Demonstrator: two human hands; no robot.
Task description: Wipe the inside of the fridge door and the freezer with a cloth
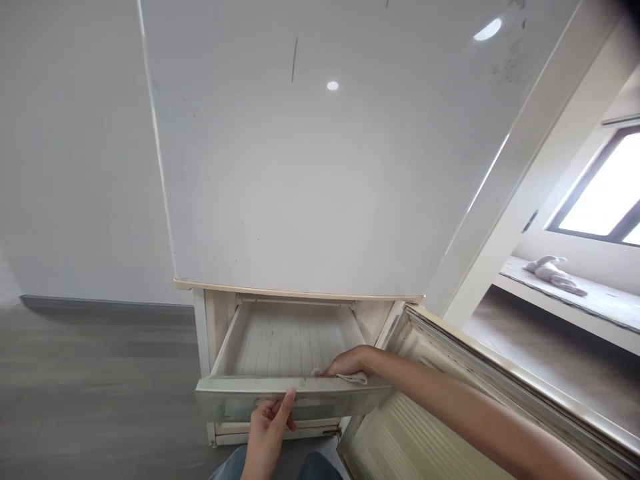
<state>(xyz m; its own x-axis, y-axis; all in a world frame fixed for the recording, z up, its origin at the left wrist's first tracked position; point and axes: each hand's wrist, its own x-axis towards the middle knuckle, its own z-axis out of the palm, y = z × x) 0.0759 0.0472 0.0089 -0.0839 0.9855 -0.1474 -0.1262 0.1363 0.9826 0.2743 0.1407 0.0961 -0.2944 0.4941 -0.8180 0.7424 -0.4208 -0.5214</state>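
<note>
A white drawer (290,340) with a clear front panel is pulled partway out of a low fridge or freezer cabinet (201,333). My left hand (270,423) is at the middle of the drawer's front, thumb up against the panel and fingers curled at it. Over the front rim, my right hand (347,362) reaches down into the drawer with a pale cloth (354,378) under it. Part of the cloth hangs over the rim; the right fingertips are hidden inside.
The cabinet's door (415,400) stands wide on the right, below my right forearm. Behind the cabinet rises a smooth white wall panel (300,187). A grey floor (100,387) lies to the left. Far right, a soft toy (555,275) rests on a ledge by a window (600,193).
</note>
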